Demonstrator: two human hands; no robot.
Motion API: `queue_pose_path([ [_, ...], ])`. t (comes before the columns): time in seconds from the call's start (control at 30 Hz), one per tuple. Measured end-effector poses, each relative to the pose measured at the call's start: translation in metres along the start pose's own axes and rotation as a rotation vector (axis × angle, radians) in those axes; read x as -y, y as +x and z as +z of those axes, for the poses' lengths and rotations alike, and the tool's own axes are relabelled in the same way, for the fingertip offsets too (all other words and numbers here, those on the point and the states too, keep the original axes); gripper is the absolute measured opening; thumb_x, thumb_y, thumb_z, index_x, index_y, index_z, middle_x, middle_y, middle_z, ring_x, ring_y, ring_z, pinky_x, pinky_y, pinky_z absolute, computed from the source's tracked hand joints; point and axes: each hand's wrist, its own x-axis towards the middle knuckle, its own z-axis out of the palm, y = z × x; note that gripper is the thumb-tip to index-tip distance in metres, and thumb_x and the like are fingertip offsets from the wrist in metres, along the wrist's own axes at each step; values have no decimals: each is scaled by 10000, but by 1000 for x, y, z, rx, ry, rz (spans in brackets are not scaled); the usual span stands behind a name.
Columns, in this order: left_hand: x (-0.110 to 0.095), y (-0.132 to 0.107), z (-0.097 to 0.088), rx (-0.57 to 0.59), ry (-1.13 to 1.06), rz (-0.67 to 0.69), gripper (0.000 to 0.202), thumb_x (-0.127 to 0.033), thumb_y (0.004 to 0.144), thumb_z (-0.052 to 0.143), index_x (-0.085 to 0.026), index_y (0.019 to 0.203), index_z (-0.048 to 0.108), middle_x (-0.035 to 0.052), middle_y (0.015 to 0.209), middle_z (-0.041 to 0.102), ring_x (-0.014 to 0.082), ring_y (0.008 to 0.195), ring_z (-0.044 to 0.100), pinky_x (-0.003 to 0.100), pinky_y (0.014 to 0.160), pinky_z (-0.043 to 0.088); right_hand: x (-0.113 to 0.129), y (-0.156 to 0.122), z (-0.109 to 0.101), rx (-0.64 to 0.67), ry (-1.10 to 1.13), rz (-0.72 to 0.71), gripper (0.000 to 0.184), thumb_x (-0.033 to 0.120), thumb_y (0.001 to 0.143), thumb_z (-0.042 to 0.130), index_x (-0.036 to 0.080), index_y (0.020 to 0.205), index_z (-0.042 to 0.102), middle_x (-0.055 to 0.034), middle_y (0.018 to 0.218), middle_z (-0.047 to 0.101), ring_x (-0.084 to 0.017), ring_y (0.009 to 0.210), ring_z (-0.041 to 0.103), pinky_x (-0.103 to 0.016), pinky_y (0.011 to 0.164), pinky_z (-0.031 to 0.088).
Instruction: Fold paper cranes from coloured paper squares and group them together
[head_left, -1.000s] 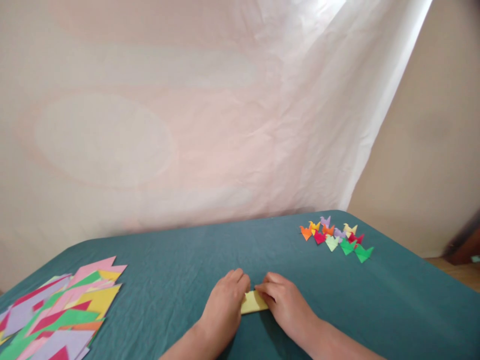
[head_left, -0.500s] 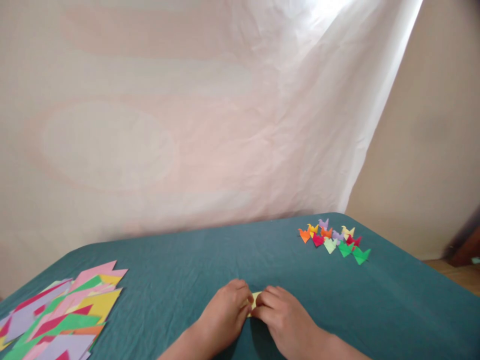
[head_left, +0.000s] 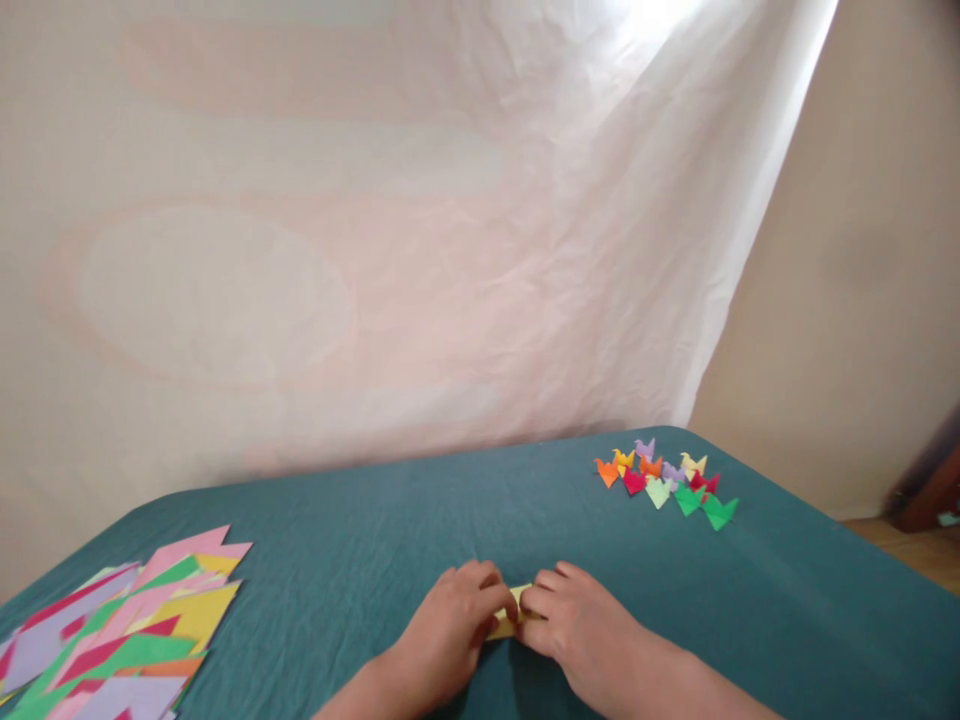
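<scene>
A small folded yellow paper lies on the teal tablecloth near the front edge. My left hand presses on its left end with curled fingers. My right hand pinches its right end, fingertips meeting the left hand's over the paper. Most of the paper is hidden under both hands.
A fanned stack of coloured paper sheets lies at the front left. Several small folded paper figures in many colours sit at the back right. A pale cloth backdrop hangs behind the table. The table's right edge drops to a wooden floor.
My hands have closed in over the yellow paper, which showed as a longer strip a second ago and is folded smaller now. The view shifted slightly.
</scene>
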Motion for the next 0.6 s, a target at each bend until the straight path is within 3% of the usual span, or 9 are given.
queue_pose_path([
  [0.17, 6, -7, -12, 59, 10, 147, 283, -91, 878, 459, -285, 1000, 624, 25, 1029, 592, 172, 943, 531, 268, 834, 357, -6, -4, -3, -12, 36, -2, 151, 176, 886, 521, 248, 879, 654, 8, 807, 650, -173, 761, 498, -317, 660, 283],
  [0.33, 4, -11, -21, 103, 73, 207, 316, -118, 909, 437, -320, 1088, 599, 22, 1016, 607, 178, 963, 531, 272, 830, 350, -9, -9, -1, -48, 72, -8, 216, 183, 930, 464, 272, 946, 660, 7, 824, 657, -167, 779, 508, -313, 682, 296],
  [0.6, 6, -13, -19, 122, 216, 271, 239, -75, 822, 539, -249, 976, 598, 20, 990, 618, 186, 899, 542, 288, 780, 366, -10, -6, -9, 18, 60, -10, 195, 181, 903, 501, 280, 955, 661, 7, 851, 664, -168, 778, 516, -307, 669, 300],
])
